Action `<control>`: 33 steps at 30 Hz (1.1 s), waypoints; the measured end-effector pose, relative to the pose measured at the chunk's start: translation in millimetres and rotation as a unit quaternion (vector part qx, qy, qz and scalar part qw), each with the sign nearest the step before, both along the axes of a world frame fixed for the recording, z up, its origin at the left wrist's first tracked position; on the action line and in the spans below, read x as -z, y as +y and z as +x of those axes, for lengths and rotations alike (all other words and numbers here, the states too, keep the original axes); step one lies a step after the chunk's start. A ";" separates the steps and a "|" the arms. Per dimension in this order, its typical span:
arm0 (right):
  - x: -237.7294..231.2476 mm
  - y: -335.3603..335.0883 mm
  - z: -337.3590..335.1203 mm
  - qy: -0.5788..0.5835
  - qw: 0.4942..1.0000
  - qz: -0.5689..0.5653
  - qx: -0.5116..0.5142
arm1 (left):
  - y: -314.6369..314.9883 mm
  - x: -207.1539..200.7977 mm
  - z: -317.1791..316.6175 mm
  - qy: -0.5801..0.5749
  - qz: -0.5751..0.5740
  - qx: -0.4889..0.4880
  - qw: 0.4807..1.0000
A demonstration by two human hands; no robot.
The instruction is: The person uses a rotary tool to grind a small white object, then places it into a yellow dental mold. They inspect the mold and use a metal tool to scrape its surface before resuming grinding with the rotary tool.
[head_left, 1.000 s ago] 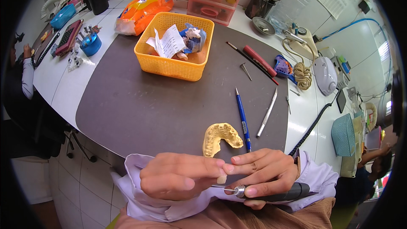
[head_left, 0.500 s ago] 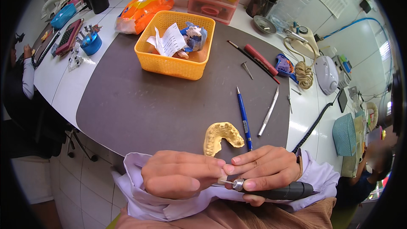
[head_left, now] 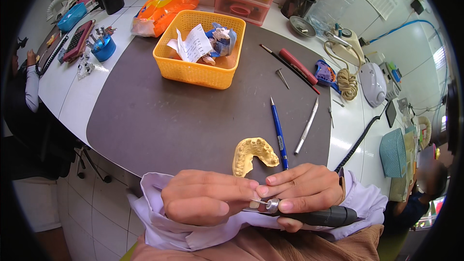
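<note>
My right hand (head_left: 309, 188) is wrapped round a black rotary handpiece (head_left: 326, 217) with a silver collar. Its thin bur (head_left: 260, 202) lies against a small tooth-coloured piece (head_left: 254, 204), which looks like a dental crown. That piece is pinched in the fingertips of my left hand (head_left: 203, 198), whose fingers partly cover it. Both hands' fingertips meet just above the bur. Right beyond them a yellow dental cast (head_left: 241, 159), shaped like a tooth arch, rests on the grey mat (head_left: 193, 121). A blue mechanical pencil (head_left: 278, 133) and a silver craft knife (head_left: 307, 126) lie beside the cast.
At the mat's far side stands a yellow basket (head_left: 195, 75) with crumpled paper. A red stick (head_left: 297, 66), a thin brush (head_left: 285, 65) and a blue impression tray (head_left: 326, 74) lie far right. A black coiled cord (head_left: 358, 142) runs along the right. Another person's sleeve (head_left: 32, 89) shows at far left.
The bur has tilted, its tip now slightly higher against the small piece, and more of that piece shows. Both hands stay almost in place; the view has shifted very slightly.
</note>
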State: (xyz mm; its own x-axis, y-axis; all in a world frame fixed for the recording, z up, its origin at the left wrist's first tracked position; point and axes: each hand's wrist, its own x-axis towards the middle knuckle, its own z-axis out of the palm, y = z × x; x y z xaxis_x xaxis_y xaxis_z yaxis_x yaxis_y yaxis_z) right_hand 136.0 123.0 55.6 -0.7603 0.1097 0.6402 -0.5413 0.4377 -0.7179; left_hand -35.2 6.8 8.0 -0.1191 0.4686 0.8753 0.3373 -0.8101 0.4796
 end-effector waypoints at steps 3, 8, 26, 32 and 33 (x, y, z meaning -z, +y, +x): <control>0.0 3.0 -0.6 0.007 1.000 0.013 -0.019 | -1.1 -0.9 -1.6 -0.006 -0.005 0.020 1.000; 3.3 2.8 0.6 0.019 0.999 0.025 -0.016 | -1.0 -0.8 2.0 -0.030 -0.001 0.024 0.999; 7.4 4.2 -0.3 0.047 0.997 0.045 -0.030 | -2.3 -1.9 6.8 -0.059 -0.021 0.024 0.998; 4.1 -0.2 0.5 0.024 0.999 0.031 0.008 | -1.4 0.0 9.3 -0.069 -0.016 0.013 0.997; 4.6 0.0 0.5 0.030 0.999 0.033 0.006 | -1.1 0.0 9.1 -0.067 -0.015 0.014 0.998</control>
